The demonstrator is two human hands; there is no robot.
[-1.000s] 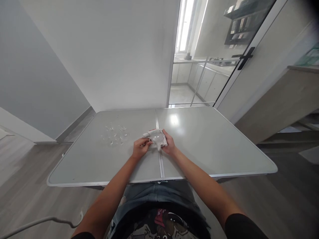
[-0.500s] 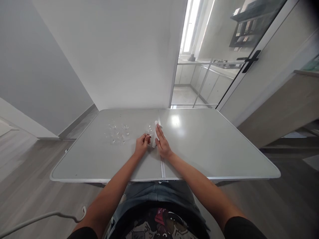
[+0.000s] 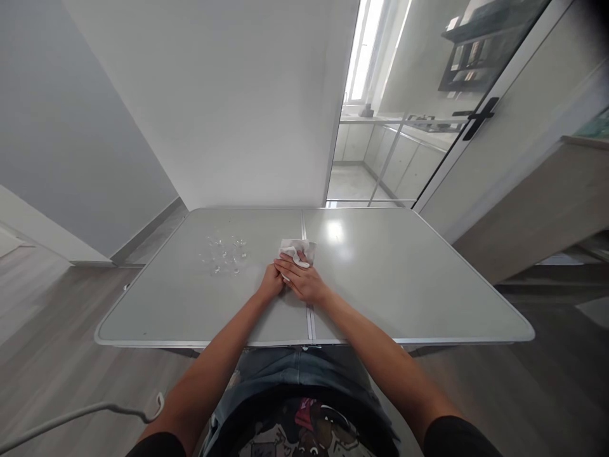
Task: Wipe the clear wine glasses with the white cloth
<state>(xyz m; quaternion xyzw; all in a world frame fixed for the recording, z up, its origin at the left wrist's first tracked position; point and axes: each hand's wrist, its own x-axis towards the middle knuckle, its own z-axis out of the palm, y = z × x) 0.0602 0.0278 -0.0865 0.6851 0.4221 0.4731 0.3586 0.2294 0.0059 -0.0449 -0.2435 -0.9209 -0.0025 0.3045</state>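
- Right hand point(image 3: 302, 282) is laid flat, fingers spread, on a crumpled white cloth point(image 3: 297, 249).
- Left hand point(image 3: 271, 284) is curled beside it; grip cannot be told.
- Small clear glass pieces point(image 3: 223, 254) are scattered on the smooth grey bench point(image 3: 404, 279).

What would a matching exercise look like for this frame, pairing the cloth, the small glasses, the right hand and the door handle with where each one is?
Things:
1. white cloth
2. small glasses
3. right hand
4. door handle

Places:
A. on the glass door, far right
B. on the table's middle seam, partly under a hand
C. grouped on the left half of the table
D. flat on the cloth, beside the left hand

Pairs: 1-B, 2-C, 3-D, 4-A
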